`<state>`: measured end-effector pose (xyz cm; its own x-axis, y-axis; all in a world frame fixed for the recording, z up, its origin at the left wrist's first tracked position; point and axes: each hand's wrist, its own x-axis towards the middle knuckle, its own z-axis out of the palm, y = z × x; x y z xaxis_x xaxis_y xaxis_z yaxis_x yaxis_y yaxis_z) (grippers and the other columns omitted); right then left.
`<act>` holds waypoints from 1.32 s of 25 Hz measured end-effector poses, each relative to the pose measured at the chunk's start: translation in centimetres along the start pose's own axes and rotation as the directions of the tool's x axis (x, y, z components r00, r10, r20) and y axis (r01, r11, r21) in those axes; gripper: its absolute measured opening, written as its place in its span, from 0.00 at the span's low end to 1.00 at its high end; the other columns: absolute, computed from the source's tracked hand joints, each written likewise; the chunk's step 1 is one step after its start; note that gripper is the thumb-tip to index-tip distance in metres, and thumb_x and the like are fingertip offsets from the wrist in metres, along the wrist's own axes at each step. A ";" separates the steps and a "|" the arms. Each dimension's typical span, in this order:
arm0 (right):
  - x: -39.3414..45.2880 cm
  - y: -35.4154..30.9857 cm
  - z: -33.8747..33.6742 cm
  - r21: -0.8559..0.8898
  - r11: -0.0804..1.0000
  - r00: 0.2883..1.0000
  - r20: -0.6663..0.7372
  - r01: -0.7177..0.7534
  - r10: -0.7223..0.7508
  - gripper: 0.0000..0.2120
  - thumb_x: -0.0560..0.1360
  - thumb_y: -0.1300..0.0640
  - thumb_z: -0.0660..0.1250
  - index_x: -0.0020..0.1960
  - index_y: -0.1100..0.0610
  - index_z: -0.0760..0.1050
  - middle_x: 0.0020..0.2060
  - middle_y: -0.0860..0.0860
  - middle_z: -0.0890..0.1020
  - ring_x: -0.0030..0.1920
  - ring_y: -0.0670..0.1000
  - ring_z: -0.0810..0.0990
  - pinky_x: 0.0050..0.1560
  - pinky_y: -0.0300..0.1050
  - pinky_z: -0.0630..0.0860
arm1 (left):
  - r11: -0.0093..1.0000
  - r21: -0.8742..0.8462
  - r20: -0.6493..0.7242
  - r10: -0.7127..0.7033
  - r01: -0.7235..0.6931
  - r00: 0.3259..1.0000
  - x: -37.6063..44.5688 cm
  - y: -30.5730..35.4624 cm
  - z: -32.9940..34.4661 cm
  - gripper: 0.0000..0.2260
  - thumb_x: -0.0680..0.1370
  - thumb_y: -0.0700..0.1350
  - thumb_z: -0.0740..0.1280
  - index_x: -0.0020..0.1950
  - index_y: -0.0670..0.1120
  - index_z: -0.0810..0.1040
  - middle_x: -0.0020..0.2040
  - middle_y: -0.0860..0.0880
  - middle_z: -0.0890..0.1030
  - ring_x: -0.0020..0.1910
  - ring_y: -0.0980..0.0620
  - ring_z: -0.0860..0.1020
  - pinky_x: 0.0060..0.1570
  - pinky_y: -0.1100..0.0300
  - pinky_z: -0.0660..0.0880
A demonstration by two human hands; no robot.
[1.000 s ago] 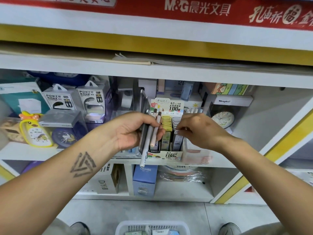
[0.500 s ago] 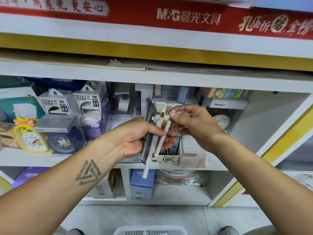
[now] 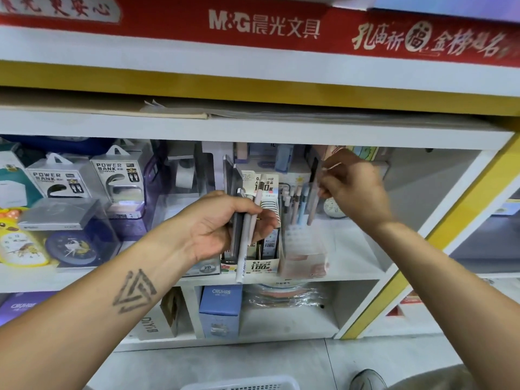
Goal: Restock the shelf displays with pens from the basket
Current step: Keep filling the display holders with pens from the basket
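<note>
I see left hand (image 3: 216, 220) clamped on a bundle of pens (image 3: 247, 223), right hand (image 3: 351, 187) pinching one pinkish pen (image 3: 311, 206) over the clear display box (image 3: 304, 249) on the shelf (image 3: 351, 266).

On the middle shelf (image 3: 360, 266), the power bank boxes (image 3: 92, 178) stand to the left, with the clocks (image 3: 42, 246) before them and the lead refill display box (image 3: 261, 260) to their right. The left hand (image 3: 225, 223) holds a bundle of pens (image 3: 247, 229) in front of that box, while the right hand (image 3: 351, 187) holds one pen (image 3: 313, 204) over what seems a clear pen holder (image 3: 304, 249) just right of it. The basket (image 3: 242, 385) sits on the floor (image 3: 225, 364) below.
</note>
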<state>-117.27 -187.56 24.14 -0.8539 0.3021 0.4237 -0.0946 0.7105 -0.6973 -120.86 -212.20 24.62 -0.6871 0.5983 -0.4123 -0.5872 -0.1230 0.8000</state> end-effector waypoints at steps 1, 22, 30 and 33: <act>-0.2 0.5 0.2 -0.064 0.997 0.998 0.030 0.050 -0.048 0.04 0.79 0.60 0.68 0.47 0.53 0.74 0.34 0.51 0.84 0.36 0.48 0.84 0.43 0.55 0.83 | 1.000 -0.010 -0.014 -0.004 0.004 1.000 0.2 -0.1 0.2 0.05 0.77 0.29 0.63 0.47 0.27 0.78 0.42 0.32 0.83 0.36 0.40 0.85 0.33 0.52 0.82; -0.6 -0.1 2.3 -0.306 0.939 0.981 0.156 0.156 -0.112 0.12 0.82 0.51 0.63 0.55 0.56 0.82 0.41 0.52 0.84 0.40 0.51 0.80 0.39 0.42 0.73 | 0.999 0.029 0.054 -0.030 0.028 0.998 1.0 -0.9 0.6 0.10 0.75 0.30 0.66 0.56 0.29 0.78 0.50 0.33 0.84 0.43 0.41 0.85 0.39 0.51 0.83; -0.7 -2.1 1.7 0.654 0.679 0.942 0.252 -0.335 0.223 0.03 0.77 0.68 0.68 0.50 0.66 0.80 0.35 0.57 0.83 0.29 0.48 0.77 0.30 0.37 0.74 | 0.995 0.072 0.142 -0.083 0.073 0.986 0.8 -1.3 1.3 0.08 0.77 0.33 0.66 0.48 0.32 0.84 0.51 0.32 0.83 0.48 0.39 0.85 0.44 0.49 0.83; 0.2 -0.9 0.0 0.556 0.812 0.966 -0.059 -0.176 0.250 0.01 0.77 0.65 0.69 0.47 0.61 0.78 0.29 0.51 0.82 0.26 0.48 0.76 0.28 0.41 0.74 | 0.991 0.126 -0.011 -0.046 0.047 0.999 1.1 -1.0 0.9 0.05 0.77 0.33 0.67 0.49 0.32 0.80 0.42 0.34 0.84 0.35 0.43 0.83 0.31 0.57 0.81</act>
<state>-117.33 -188.13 24.87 -0.8187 0.5071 0.2694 -0.2110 0.1705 -0.9625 -120.62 -210.71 23.83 -0.6636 0.5948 -0.4537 -0.5606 0.0063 0.8281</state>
